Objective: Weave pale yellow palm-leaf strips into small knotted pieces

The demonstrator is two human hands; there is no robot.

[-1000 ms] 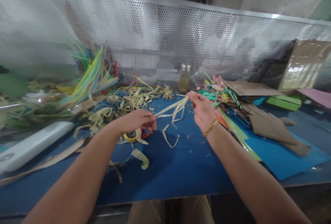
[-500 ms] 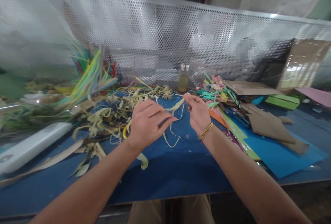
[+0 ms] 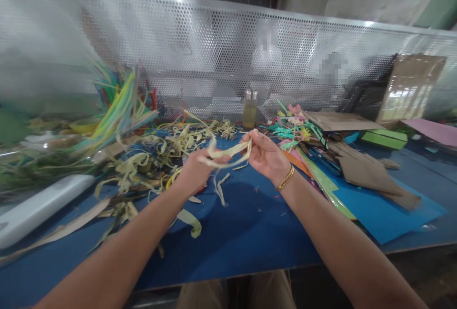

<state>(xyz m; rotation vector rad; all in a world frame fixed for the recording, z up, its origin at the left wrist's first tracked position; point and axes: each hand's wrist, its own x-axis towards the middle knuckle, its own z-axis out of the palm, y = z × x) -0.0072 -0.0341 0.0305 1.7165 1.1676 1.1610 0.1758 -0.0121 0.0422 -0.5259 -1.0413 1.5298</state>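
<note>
A pale yellow-green strip of dried leaf (image 3: 233,150), like corn husk, stretches between my hands above the blue table (image 3: 243,233). My right hand (image 3: 266,155), with a gold bracelet on its wrist, pinches one end of the strip between thumb and fingertips. My left hand (image 3: 196,171) is closed on the strip farther left, and loose ends curl over its knuckles. Below the hands lie a thin scrap of strip (image 3: 221,187) and a curled piece (image 3: 193,221). Motion blurs the left fingers somewhat.
Tangled leaf strips (image 3: 137,164) and a white oblong case (image 3: 43,209) lie to the left, with colourful bundled strands (image 3: 117,104) behind. A lidded bottle (image 3: 250,110) stands at the back. Paper flowers (image 3: 293,125), brown paper (image 3: 371,173) and blue sheets (image 3: 396,218) occupy the right.
My left hand has moved slightly left and lower, its fingers now around the strip. The strip's loose ends have swung up over the left hand; the right hand still pinches it.
</note>
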